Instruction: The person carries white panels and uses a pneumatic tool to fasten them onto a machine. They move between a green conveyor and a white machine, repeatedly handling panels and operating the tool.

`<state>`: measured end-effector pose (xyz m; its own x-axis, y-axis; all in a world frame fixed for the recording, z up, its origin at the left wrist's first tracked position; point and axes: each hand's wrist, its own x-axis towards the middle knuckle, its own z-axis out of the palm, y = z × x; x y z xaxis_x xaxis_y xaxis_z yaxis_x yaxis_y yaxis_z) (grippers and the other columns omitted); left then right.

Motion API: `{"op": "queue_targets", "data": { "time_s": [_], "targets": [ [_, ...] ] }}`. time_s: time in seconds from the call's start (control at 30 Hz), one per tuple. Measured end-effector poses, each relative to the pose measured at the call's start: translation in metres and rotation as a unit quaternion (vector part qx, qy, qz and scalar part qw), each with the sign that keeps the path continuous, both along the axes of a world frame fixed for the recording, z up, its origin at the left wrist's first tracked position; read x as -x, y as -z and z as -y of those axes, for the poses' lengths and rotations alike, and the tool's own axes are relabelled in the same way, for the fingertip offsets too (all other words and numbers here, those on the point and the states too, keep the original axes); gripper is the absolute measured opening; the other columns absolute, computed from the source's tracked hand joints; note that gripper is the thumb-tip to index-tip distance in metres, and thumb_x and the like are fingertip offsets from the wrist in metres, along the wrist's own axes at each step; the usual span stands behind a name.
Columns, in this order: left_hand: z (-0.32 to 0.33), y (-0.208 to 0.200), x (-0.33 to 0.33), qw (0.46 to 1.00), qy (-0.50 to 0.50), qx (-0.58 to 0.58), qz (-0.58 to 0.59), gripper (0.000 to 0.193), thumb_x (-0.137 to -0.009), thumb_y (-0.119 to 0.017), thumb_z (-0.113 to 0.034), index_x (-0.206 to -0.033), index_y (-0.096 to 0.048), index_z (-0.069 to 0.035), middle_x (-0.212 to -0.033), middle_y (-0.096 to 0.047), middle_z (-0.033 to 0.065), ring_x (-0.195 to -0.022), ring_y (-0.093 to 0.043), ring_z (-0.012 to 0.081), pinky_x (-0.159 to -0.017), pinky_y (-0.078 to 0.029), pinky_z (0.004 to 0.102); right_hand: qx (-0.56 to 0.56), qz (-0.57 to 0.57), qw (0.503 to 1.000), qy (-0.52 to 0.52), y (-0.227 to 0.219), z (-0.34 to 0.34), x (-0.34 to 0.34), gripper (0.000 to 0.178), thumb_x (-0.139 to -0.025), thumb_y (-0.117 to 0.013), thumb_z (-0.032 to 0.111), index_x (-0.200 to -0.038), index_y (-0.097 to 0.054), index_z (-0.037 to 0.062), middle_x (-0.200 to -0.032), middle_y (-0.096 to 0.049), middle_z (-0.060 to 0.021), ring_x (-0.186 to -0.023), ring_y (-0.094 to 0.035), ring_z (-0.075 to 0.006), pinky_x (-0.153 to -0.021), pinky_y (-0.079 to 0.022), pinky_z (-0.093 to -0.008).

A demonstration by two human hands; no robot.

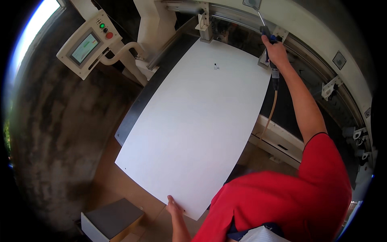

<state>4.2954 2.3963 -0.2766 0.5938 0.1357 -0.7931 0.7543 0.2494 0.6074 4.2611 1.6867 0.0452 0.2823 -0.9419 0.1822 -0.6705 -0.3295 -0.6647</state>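
Closed right hand (276, 52) on air gun (265, 30), upper right; pinched panel (181, 121), centre, by lower edge with left hand (174, 207). Judged at air-cleaning step; seemingly next called for steady panel, aimed nozzle (261, 18).

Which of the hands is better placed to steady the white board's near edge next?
Probably the left hand: it grips the near edge of the white board, thumb on top. The right hand is up near the far end, occupied with an air gun.
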Motion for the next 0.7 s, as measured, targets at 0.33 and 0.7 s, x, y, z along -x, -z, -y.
{"op": "queue_targets", "data": {
  "time_s": [0.33, 0.7],
  "targets": [
    [0.016, -0.021, 0.0, 0.995, 0.044, -0.092, -0.003, 0.044, -0.092, -0.063, -0.026, -0.104, -0.057, 0.015, -0.098, -0.064, 0.0152, -0.081, -0.061, 0.0233, -0.071, -0.051, 0.0391, -0.04, -0.035, 0.999, 0.007, -0.066, 0.031, -0.026, 0.052, -0.084, -0.062, 0.051, -0.079, -0.058, -0.0012, -0.061, -0.053, -0.0069, -0.047, -0.054, -0.0195, -0.046, -0.045, -0.036],
    [0.002, 0.008, 0.007, 0.979, 0.075, -0.187, 0.026, 0.061, -0.08, -0.069, -0.042, -0.098, -0.061, 0.015, -0.086, -0.065, 0.018, -0.068, -0.061, 0.0219, -0.057, -0.05, 0.0396, -0.453, 0.148, 0.878, -0.052, 0.122, -0.03, 0.043, 0.041, -0.09, -0.058, 0.043, -0.069, -0.048, 0.0102, -0.056, -0.049, -0.0028, -0.045, -0.05, -0.0172, -0.042, -0.043, -0.0339]
  ]
}}
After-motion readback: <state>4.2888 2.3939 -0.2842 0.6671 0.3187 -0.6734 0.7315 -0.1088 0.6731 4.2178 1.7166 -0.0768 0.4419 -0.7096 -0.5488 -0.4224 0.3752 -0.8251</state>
